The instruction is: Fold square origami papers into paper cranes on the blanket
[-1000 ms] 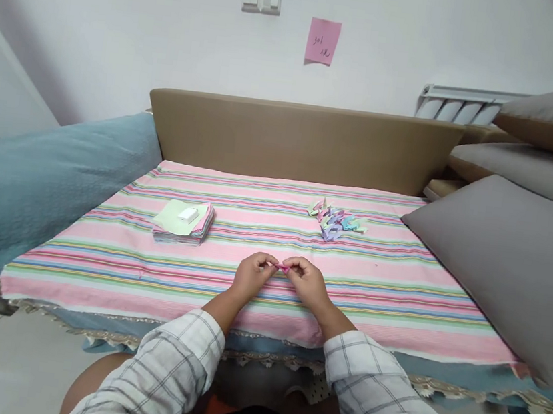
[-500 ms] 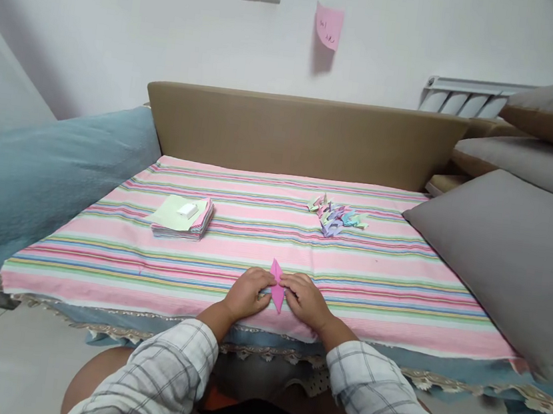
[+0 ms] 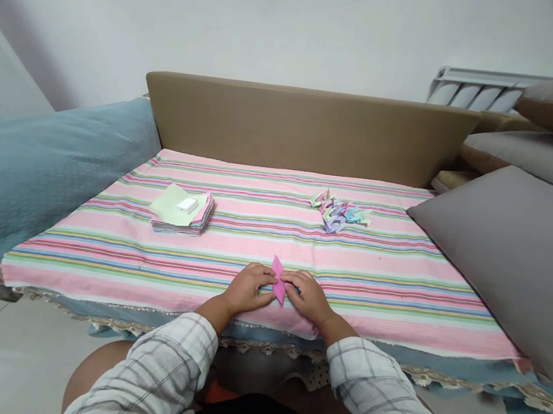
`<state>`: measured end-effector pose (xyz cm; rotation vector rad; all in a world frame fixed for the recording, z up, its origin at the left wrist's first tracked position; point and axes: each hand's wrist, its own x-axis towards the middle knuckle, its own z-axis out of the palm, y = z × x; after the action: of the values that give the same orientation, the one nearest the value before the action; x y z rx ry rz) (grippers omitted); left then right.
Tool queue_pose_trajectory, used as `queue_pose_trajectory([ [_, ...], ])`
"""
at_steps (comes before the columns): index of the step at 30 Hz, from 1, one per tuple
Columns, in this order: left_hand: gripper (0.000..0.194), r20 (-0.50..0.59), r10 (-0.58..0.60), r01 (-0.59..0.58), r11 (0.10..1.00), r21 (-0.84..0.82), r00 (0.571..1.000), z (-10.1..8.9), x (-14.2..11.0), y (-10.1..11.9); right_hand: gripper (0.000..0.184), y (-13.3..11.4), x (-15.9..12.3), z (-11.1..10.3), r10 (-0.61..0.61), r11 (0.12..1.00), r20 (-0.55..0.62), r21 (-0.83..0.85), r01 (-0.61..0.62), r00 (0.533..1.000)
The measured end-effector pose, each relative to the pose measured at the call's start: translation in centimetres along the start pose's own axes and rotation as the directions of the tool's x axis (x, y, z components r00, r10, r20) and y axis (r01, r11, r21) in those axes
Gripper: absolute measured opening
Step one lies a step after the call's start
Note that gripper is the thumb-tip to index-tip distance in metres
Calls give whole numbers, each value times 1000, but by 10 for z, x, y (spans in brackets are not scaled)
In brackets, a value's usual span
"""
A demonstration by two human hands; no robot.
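A folded piece of pink origami paper (image 3: 278,290), shaped like a narrow diamond, lies on the striped cloth (image 3: 99,259) near its front edge. My left hand (image 3: 250,289) grips its left side with bent fingers, the fingertips on the paper's middle. From the other side my right hand (image 3: 306,297) presses the right edge, fingers curled together. The paper's upper and lower points show between my hands; part of its middle is covered by the fingertips.
Back left, a stack of coloured paper sheets (image 3: 178,228) carries a small white block (image 3: 187,205). Several folded paper pieces (image 3: 339,215) lie in a pile at the back right. Grey cushions (image 3: 507,255) flank the right side, a blue armrest (image 3: 59,167) the left.
The camera view has tilted slightly downward, so the wall items sit higher in the picture. Both hands stay on the pink paper with only slight finger movement.
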<state>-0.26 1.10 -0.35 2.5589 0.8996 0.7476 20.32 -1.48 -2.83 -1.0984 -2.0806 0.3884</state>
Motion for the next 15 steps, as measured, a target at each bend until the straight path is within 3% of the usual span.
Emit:
queue_pose_trajectory([
  [8, 24, -14, 16, -16, 1000, 15, 1000, 1, 0, -3, 26, 1, -1, 0, -13, 1000, -3, 10, 13, 1000],
  [15, 24, -83, -40, 44, 997, 55, 996, 11, 1, 0, 27, 0, 2, 0, 12, 1000, 1, 15, -12, 1000],
])
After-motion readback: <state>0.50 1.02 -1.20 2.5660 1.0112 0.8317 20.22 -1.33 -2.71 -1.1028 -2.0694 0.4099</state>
